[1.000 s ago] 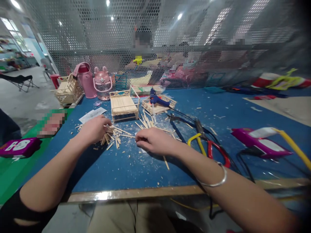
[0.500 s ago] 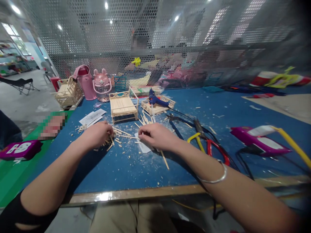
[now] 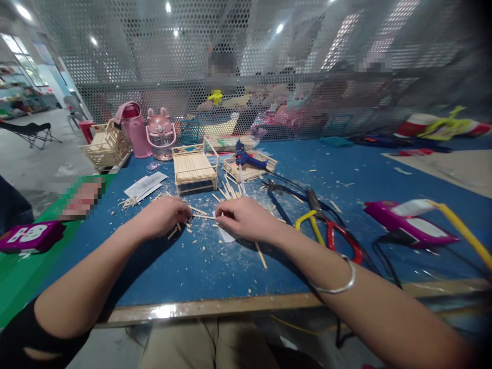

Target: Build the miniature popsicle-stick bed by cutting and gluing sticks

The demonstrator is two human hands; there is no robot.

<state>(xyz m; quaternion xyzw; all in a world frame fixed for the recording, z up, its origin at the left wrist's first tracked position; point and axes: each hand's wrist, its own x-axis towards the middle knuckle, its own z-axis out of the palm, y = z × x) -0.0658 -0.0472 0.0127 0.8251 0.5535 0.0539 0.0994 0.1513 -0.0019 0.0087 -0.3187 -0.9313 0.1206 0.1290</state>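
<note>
One hand [image 3: 166,218], the left, has moved rightward.

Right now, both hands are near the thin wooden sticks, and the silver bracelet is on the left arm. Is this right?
Wrong arm: the head view shows the silver bracelet on the right arm. The left hand and right hand are indeed near the thin wooden sticks.

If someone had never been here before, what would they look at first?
Probably the left hand and right hand, in the middle of the view, close to pale sticks scattered on the blue table. Just beyond them stands a tiny bed-like frame, with a pink-topped bottle with ears farther back to its left. Bright red tool handles also pop out, right of the hands.
</note>
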